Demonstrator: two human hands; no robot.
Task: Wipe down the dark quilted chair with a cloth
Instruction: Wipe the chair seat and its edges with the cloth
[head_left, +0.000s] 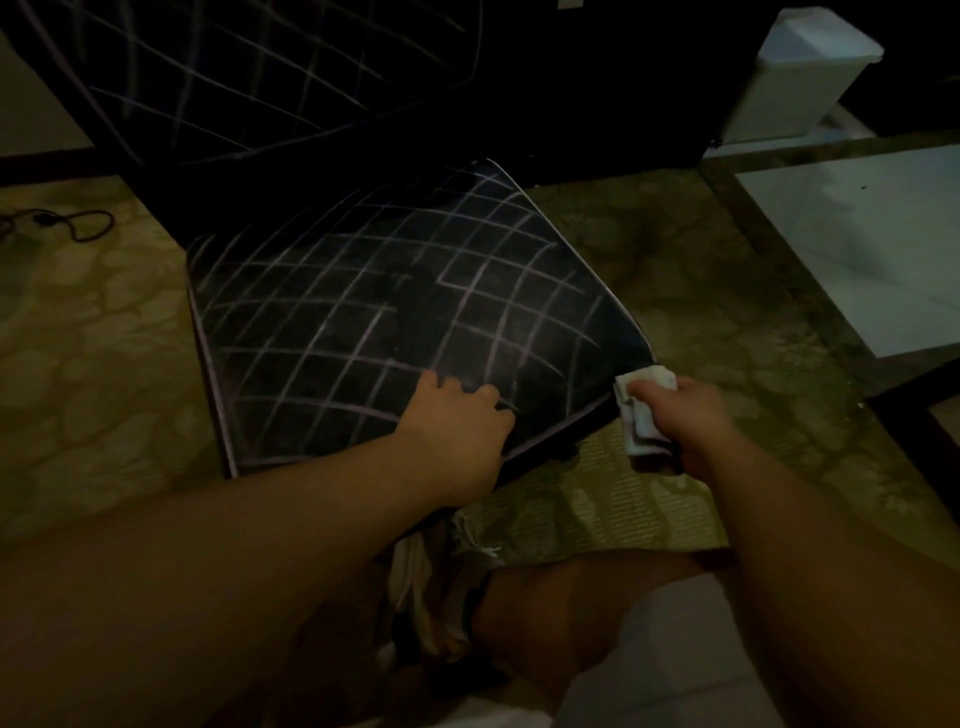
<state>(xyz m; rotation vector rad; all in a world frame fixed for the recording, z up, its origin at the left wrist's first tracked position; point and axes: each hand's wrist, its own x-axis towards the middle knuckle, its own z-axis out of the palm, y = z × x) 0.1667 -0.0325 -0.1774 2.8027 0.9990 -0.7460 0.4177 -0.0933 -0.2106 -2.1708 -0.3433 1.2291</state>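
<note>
The dark quilted chair seat (395, 322), black with pale stitched lines, fills the middle of the view. Its quilted backrest (218, 78) rises at the upper left. My left hand (457, 415) rests on the seat near its front edge, fingers curled against the surface. My right hand (685, 415) grips a folded white cloth (641, 410) pressed against the seat's front right corner and side edge.
A patterned olive rug (93, 374) lies under the chair. A white lidded bin (800, 78) stands at the upper right beside pale floor tiles (872, 249). A dark cable (78, 223) lies on the rug at the left. My knee (545, 613) is below the seat.
</note>
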